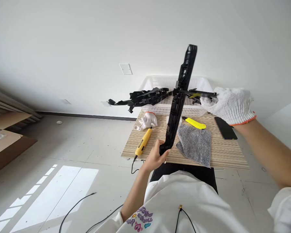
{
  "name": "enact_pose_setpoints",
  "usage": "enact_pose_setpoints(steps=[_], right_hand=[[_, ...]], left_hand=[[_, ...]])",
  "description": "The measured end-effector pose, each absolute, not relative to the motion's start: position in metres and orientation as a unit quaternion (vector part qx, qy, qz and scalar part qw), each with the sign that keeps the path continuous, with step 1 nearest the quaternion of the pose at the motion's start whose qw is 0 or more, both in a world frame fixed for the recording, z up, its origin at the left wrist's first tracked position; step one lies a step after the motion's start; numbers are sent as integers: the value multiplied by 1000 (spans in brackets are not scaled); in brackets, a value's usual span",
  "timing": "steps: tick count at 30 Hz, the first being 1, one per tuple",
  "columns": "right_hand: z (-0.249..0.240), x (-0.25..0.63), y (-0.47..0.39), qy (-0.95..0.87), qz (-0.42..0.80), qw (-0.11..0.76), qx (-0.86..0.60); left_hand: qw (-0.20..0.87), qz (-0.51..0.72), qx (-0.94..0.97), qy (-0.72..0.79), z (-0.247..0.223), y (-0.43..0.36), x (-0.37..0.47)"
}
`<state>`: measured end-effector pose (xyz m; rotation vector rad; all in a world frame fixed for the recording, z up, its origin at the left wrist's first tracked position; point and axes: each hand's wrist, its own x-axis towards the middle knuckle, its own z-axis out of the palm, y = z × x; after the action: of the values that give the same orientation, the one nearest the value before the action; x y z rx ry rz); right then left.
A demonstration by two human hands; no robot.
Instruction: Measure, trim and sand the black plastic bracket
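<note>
A long black plastic part [178,108] is held up at a slant over the table. My left hand [157,156], bare, has its fingers wrapped round the lower end. On the right, my right hand [229,105] wears a white knitted glove with an orange cuff; its fingers are closed on a black arm that juts sideways from the part. Behind the part stands a white plastic basket [157,110] with more black plastic pieces [146,97], some sticking out over its left edge.
On the wooden table [226,155] lie a yellow corded tool [143,142], a white glove [147,120], a yellow utility knife [195,123], a grey cloth [196,142] and a black phone [225,127]. Cardboard [9,145] sits at the far left, and cables cross the floor.
</note>
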<state>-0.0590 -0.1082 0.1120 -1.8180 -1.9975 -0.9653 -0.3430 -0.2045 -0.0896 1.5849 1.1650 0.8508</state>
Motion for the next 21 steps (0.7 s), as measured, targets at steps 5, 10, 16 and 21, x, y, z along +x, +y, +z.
enact_pose_setpoints(steps=[5, 10, 16, 21], right_hand=[[113, -62, -108, -682, -315, 91, -653], [121, -66, -114, -705, -300, 86, -636], [116, -67, -115, -693, -290, 97, -653], [111, -68, -117, -687, -281, 85, -665]], left_hand=[[484, 357, 648, 466, -94, -212, -348], [509, 354, 631, 467, -96, -217, -344], [513, 351, 617, 483, -92, -218, -348], [492, 334, 626, 504, -83, -220, -357]])
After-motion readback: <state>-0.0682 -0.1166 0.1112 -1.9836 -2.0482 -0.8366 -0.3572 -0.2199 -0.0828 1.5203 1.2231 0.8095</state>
